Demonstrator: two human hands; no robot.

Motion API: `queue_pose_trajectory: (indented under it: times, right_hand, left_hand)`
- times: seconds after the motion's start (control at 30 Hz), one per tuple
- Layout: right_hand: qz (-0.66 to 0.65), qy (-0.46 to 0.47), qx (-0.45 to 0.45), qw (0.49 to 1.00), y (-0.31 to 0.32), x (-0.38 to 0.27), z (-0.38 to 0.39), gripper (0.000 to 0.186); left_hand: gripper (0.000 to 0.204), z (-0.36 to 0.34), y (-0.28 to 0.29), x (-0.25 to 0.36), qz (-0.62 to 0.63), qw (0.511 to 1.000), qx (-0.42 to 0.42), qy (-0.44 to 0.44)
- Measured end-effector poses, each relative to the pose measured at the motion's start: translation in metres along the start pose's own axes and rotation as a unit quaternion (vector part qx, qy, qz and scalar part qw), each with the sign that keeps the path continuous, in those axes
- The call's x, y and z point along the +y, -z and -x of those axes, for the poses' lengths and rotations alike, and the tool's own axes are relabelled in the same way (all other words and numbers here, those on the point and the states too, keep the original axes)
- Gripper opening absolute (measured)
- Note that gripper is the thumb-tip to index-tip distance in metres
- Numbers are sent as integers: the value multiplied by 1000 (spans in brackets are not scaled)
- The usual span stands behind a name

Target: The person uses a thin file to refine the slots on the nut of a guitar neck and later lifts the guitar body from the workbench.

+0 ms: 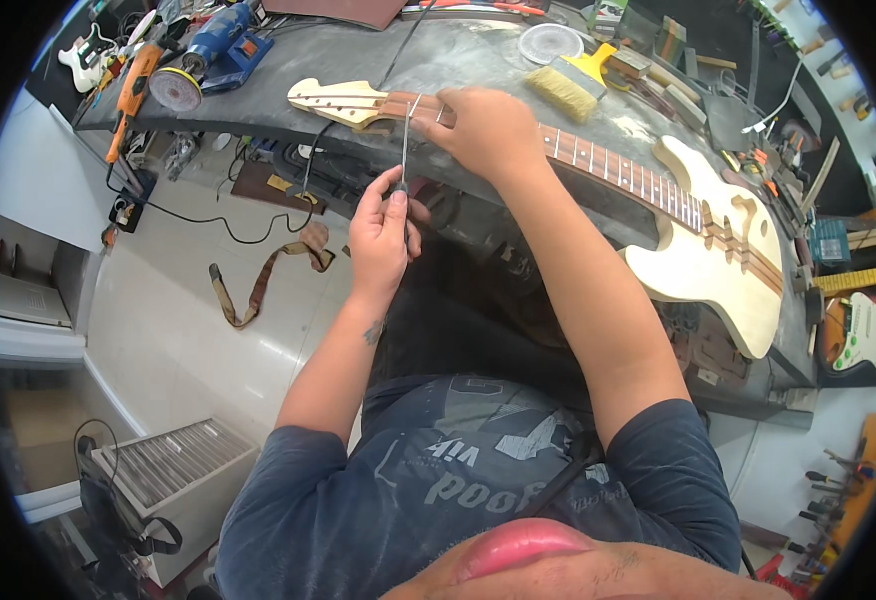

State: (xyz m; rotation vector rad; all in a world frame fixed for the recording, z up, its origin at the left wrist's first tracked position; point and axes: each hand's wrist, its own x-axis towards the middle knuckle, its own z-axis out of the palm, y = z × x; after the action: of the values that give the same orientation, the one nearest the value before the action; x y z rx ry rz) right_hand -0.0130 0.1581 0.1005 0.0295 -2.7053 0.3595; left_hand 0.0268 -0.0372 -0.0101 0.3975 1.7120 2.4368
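An unpainted electric guitar [703, 262] lies across the front of the workbench, its pale body to the right and its headstock [333, 100] to the left. My left hand [383, 235] is closed round the dark handle of a slim file-like tool [407, 140]. Its thin metal shaft points up and crosses the neck near the headstock. On the brown guitar neck [598, 160], close to the shaft's tip, rests my right hand [488, 130], its fingers curled over the fretboard. Whether those fingers also touch the shaft I cannot tell.
A yellow-handled brush [570, 88] and a clear round lid [550, 44] lie behind the neck. A blue power tool [220, 38] and an orange one [139, 82] occupy the bench's left end. A strap [255, 290] and black cable [233, 230] are on the floor.
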Motion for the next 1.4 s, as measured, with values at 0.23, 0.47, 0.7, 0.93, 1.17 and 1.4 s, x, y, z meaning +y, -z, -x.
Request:
queue_pose_trajectory:
  times: [0.23,0.47,0.7,0.93,1.17,1.4]
  right_hand:
    - [3,8,2,1000,1,2,-1,55]
    - [0,12,-3,1000,-4,4,-1,50]
    - [4,0,-18,1000,3,0,0,54]
    - [3,3,-7,1000,-1,4,0,55]
    - [6,5,1,1000,-2,4,-1,55]
    - [-3,4,-2,1000,-1,3,-1,56]
  left_hand:
    - [37,-48,1,7,-425,830,49,-358]
    - [40,-17,34,5,-514,773,59,-368]
    - [39,-30,38,1,-474,801,44,-363]
    - [36,-46,-10,13,-27,998,-7,-52]
    - [38,-2,-1,13,63,998,18,23]
    - [40,6,-3,7,38,999,32,17]
